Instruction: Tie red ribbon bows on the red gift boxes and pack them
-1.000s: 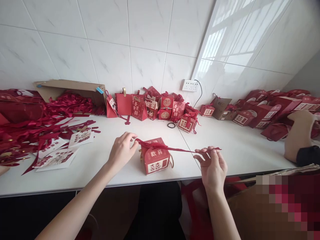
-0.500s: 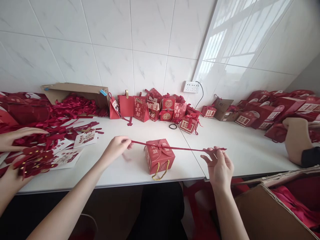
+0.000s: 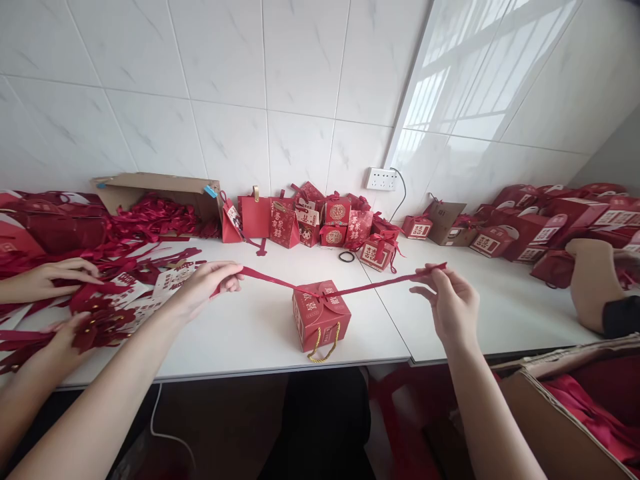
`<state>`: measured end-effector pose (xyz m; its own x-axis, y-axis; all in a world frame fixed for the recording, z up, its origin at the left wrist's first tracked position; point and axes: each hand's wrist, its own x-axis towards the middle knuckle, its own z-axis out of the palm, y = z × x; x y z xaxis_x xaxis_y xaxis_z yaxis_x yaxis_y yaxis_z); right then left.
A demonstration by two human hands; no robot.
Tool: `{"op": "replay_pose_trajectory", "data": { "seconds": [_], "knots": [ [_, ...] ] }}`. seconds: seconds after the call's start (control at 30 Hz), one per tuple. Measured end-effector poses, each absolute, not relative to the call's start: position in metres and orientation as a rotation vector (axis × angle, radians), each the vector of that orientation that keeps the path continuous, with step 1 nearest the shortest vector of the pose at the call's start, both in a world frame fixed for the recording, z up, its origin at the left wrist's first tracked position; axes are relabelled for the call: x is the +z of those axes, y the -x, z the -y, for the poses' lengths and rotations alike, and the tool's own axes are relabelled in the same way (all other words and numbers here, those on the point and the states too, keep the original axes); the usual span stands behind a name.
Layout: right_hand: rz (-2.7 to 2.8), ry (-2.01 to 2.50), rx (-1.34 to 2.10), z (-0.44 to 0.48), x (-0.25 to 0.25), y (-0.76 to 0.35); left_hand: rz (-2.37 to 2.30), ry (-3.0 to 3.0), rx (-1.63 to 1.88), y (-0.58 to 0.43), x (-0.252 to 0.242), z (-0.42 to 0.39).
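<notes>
A red gift box (image 3: 323,317) with gold lettering and a twisted gold cord handle (image 3: 324,350) sits on the white table in front of me. Through the top of the box runs a red ribbon (image 3: 373,287), its two ends drawn out to either side and raised in a shallow V. My left hand (image 3: 213,283) pinches the left end. The right end is pinched between thumb and fingertips of my right hand (image 3: 453,300). Neither hand touches the box itself.
At the left, a co-worker's hands (image 3: 55,280) handle red flowers (image 3: 103,330) and printed cards. Small red boxes (image 3: 335,220) line the wall beside a cardboard box of ribbons (image 3: 155,180). A black ring (image 3: 346,257) lies behind my box. Another person's arm (image 3: 595,283) is at right.
My hands have moved further apart, and the ribbon's ends are lifted higher, bending it from nearly straight into a V. The co-worker's hands and the red flowers have shifted right.
</notes>
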<state>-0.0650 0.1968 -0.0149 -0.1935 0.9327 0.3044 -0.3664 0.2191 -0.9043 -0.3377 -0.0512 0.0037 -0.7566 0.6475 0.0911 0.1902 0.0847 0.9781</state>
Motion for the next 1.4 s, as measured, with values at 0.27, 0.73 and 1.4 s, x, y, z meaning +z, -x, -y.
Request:
{"op": "replay_pose_trajectory", "data": {
  "seconds": [0.27, 0.73, 1.4],
  "knots": [
    [1.387, 0.676, 1.284, -0.218, 0.012, 0.086, -1.752, -0.877, 1.828, 0.338, 0.012, 0.067],
    [1.613, 0.354, 1.525, -0.185, -0.001, 0.025, -1.87, -0.848, 1.807, 0.359, 0.007, 0.048],
    [2.501, 0.641, 1.192, -0.148, -0.055, 0.105, -1.829, -1.31, 0.847, 0.293, -0.028, 0.017]
  ]
}}
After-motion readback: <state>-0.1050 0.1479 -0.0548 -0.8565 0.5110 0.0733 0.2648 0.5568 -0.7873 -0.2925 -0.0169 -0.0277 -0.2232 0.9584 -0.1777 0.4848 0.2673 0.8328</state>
